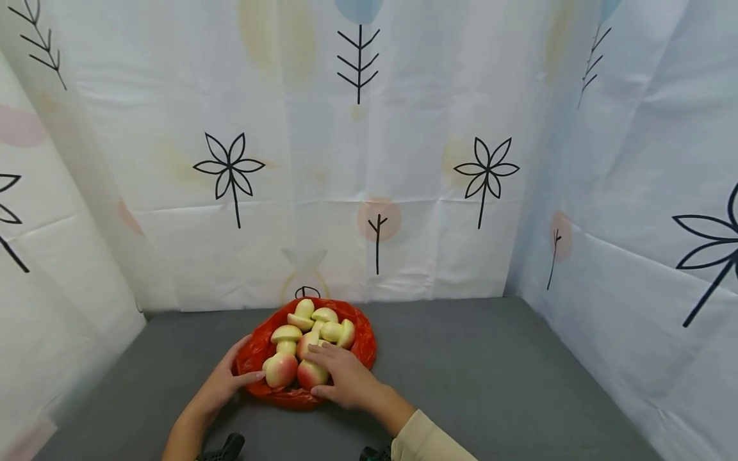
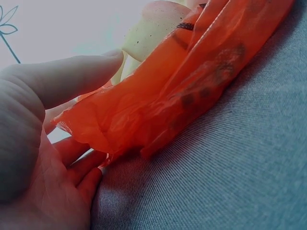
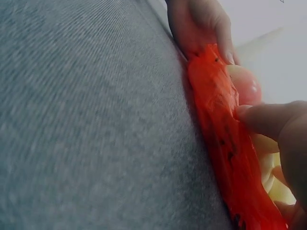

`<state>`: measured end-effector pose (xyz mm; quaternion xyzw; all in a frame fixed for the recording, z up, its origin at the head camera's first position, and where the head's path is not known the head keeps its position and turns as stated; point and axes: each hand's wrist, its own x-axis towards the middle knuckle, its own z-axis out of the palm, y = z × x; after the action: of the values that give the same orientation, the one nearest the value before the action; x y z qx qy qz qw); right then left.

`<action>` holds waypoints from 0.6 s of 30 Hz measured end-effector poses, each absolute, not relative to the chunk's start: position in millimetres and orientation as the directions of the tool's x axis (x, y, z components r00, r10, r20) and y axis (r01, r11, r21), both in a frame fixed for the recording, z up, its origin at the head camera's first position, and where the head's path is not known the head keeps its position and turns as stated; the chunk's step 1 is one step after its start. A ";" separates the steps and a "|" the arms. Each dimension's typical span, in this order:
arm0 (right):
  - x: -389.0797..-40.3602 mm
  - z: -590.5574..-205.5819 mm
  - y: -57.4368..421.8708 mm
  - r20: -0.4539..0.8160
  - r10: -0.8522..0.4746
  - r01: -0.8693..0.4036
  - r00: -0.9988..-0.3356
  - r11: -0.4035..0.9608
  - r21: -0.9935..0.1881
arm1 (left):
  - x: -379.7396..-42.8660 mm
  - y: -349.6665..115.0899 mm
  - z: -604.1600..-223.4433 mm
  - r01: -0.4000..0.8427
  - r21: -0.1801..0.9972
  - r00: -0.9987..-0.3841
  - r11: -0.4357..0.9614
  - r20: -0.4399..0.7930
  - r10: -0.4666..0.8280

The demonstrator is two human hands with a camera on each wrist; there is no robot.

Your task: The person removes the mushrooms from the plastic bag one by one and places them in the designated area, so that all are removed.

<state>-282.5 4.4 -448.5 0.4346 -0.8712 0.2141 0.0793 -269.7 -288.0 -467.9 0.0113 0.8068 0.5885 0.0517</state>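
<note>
A red plastic bag (image 1: 363, 336) stands on the grey surface with its mouth spread wide. Several pale-yellow, mushroom-shaped pieces (image 1: 281, 370) with pink-blushed caps lie inside it. At the bag's left side my left hand (image 1: 220, 379) holds the rim, thumb over the top and fingers outside, as the left wrist view also shows. My right hand (image 1: 348, 378) rests over the front right pieces, its fingers fairly straight across them. In the right wrist view its thumb (image 3: 268, 119) touches the bag's rim. The palm hides part of the pieces below.
A grey cloth-covered table (image 1: 461, 365) lies under the bag and extends to both sides. White patterned curtains (image 1: 403, 160) hang behind it and along the left and right. Dark straps or devices (image 1: 225, 448) sit at both wrists.
</note>
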 end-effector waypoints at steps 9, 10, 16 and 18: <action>-281.0 -449.6 7.0 0.356 -0.732 -0.814 -0.581 0.524 -0.251 | -266.6 -288.0 -466.0 -0.045 0.950 -0.994 0.307 -0.072 0.077; -280.8 -449.6 7.6 0.353 -0.731 -0.812 -0.584 0.525 -0.255 | -266.6 -287.8 -466.0 -0.044 0.949 -0.994 0.311 -0.072 0.078; -281.2 -447.8 11.2 0.339 -0.734 -0.808 -0.588 0.516 -0.284 | -266.9 -287.0 -466.7 -0.033 0.941 -0.995 0.336 -0.061 0.075; -281.9 -446.8 12.4 0.341 -0.738 -0.812 -0.582 0.506 -0.292 | -266.8 -287.2 -467.2 -0.029 0.941 -0.996 0.338 -0.057 0.073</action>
<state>-281.9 12.4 -446.8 0.4488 -0.8634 0.2140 0.0860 -266.8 -287.2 -467.2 0.0136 0.8167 0.5752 0.0445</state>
